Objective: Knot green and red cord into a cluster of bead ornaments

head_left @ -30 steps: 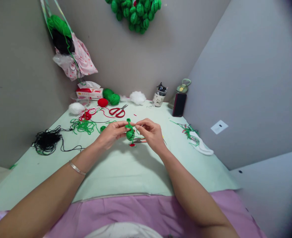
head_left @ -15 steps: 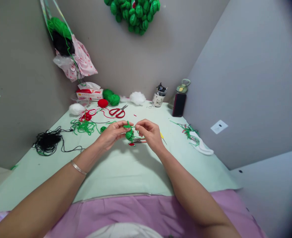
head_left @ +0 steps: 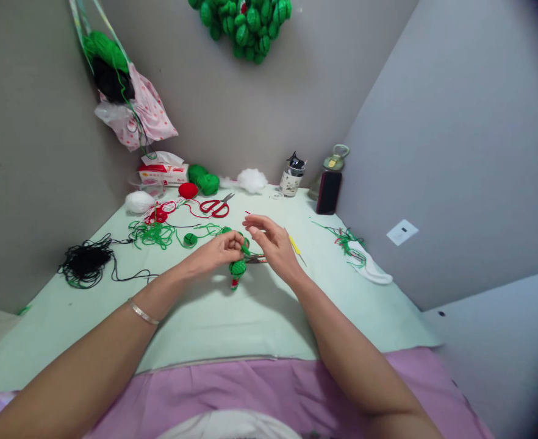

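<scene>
My left hand is closed in a pinch on the top of a small green crocheted ball, which hangs below the fingers with a red tip at its bottom. Green yarn runs up from the ball between both hands. My right hand hovers just right of it, fingers loosely curled, thumb and forefinger near a thin green strand; whether it grips the strand I cannot make out. Both hands are over the pale green table, near its middle.
Red scissors, red yarn ball, green yarn balls, tissue box and white stuffing lie at the back. Black yarn tangle at left. Green scraps at right. Jar and phone at back right.
The green ball has dropped lower and now dangles from my left hand. My right hand has drawn away from it, up and slightly right, its fingers loosening.
</scene>
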### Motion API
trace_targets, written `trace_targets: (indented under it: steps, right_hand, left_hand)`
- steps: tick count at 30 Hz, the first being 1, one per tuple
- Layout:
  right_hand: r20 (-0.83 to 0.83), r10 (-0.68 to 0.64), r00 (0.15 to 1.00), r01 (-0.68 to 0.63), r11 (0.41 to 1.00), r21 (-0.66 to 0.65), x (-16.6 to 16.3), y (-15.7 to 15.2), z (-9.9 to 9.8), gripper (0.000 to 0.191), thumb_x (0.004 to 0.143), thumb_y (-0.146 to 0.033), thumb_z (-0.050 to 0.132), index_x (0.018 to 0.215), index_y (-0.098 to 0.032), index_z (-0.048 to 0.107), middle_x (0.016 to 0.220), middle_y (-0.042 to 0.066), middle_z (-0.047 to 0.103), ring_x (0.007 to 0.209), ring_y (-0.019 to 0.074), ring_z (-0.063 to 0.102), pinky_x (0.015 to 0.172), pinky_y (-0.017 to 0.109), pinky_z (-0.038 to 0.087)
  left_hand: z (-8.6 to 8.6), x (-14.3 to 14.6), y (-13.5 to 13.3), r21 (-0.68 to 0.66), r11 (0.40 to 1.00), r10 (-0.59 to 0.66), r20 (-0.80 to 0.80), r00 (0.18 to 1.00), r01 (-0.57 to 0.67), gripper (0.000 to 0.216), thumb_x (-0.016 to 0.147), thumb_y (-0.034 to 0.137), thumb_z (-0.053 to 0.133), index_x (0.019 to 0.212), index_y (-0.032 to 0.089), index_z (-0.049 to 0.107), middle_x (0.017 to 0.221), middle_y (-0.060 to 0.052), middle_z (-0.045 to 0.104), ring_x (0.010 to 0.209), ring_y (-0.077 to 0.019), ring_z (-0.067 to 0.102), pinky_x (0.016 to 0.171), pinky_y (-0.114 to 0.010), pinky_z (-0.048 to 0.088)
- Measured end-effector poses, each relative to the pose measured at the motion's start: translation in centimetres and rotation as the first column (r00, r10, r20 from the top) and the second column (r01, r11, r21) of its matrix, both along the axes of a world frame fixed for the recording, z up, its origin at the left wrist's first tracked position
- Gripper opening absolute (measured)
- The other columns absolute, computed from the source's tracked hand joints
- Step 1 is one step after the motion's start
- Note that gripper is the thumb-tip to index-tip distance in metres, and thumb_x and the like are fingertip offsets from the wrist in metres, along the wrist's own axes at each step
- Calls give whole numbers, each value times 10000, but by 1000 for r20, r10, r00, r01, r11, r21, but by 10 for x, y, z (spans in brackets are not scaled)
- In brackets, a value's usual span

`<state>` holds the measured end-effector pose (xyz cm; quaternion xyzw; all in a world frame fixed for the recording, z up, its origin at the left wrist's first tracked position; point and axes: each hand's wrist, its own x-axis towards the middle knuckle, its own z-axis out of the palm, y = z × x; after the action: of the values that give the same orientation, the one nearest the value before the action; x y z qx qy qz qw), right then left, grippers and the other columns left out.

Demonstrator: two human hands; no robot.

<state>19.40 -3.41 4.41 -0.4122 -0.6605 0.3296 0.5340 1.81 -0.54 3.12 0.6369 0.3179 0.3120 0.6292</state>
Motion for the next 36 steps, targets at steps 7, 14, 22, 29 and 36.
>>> trace_targets:
  steps: [7,14,22,29,36]
  right_hand:
    - [115,128,985,-103,975,-199,0,2,-7,334,888,-440,609,1110,-198,673,1031,68,714,836,160,651,685,264,515]
    - [-31,151,988,-154,950,-271,3,5,-11,271,829,-408,665,1016,-220,724,834,13,690,674,122,602,590,232,493]
    - [-66,165,984,-178,924,-338,4,4,-6,261,818,-415,664,975,-215,725,664,-32,577,552,89,485,521,214,435]
    - [-47,333,942,-327,873,-361,3,1,-4,297,808,-448,678,915,-176,734,682,-17,607,564,84,417,520,219,336]
    - [-238,79,968,-168,909,-381,2,6,-5,276,667,-415,795,714,-176,667,611,-44,555,558,83,448,556,226,369]
  left_hand:
    - [7,-6,1,29,991,-128,-59,990,130,239,758,257,681,958,183,574,779,-19,646,750,-182,636,671,-290,444]
    - [9,-12,9,7,1000,27,-9,1000,-27,285,707,335,771,840,174,577,732,-3,645,681,-139,599,635,-252,405]
    - [5,-13,13,-26,999,38,25,999,-37,311,688,320,793,831,171,561,700,18,631,642,-109,570,596,-224,380]
    - [9,-13,9,-46,997,-55,-21,998,54,343,676,316,796,849,173,538,723,-9,665,668,-151,628,631,-263,439]
    - [5,-11,7,-66,993,-98,11,995,98,294,705,337,795,892,183,629,790,-11,652,707,-138,591,651,-256,420]
